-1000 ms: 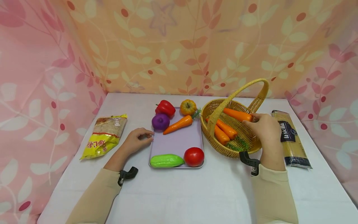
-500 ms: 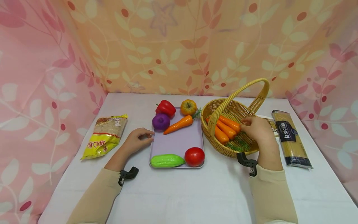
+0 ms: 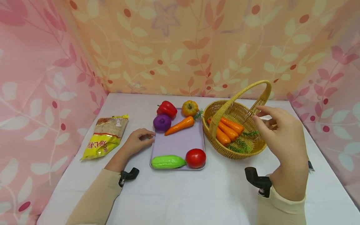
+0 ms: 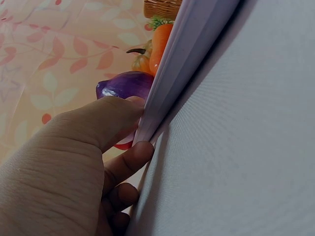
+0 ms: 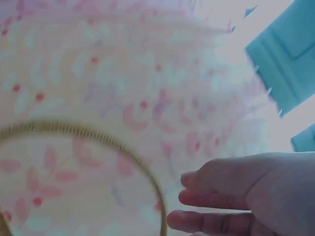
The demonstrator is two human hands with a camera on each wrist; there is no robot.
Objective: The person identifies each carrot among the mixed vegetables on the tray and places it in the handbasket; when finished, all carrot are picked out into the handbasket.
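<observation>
My left hand (image 3: 139, 142) is at the left edge of the lilac tray (image 3: 180, 143). In the left wrist view its thumb and index finger pinch the tray's rim (image 4: 165, 73). On the tray are a purple onion-like vegetable (image 3: 162, 123), red pepper (image 3: 167, 109), small pumpkin (image 3: 189, 108), carrot (image 3: 180, 125), green cucumber-like vegetable (image 3: 168, 162) and tomato (image 3: 195, 158). My right hand (image 3: 285, 137) hovers at the right of the wicker basket (image 3: 225, 150), fingers apart and holding nothing. Inside the basket lie 3 carrots (image 3: 227, 130) side by side, leafy tops toward the front right.
A yellow-ended food bag (image 3: 105, 136) lies left of the tray. The pasta pack at the right is almost wholly hidden behind my right hand; only its dark end (image 3: 310, 166) shows. The basket's tall handle (image 3: 239, 93) arches up. Floral cloth (image 3: 168, 47) hangs around the white table.
The right hand lowered a carrot beside the other two in the basket, let it go, and rose back to the right. My left hand has stayed at the tray edge.
</observation>
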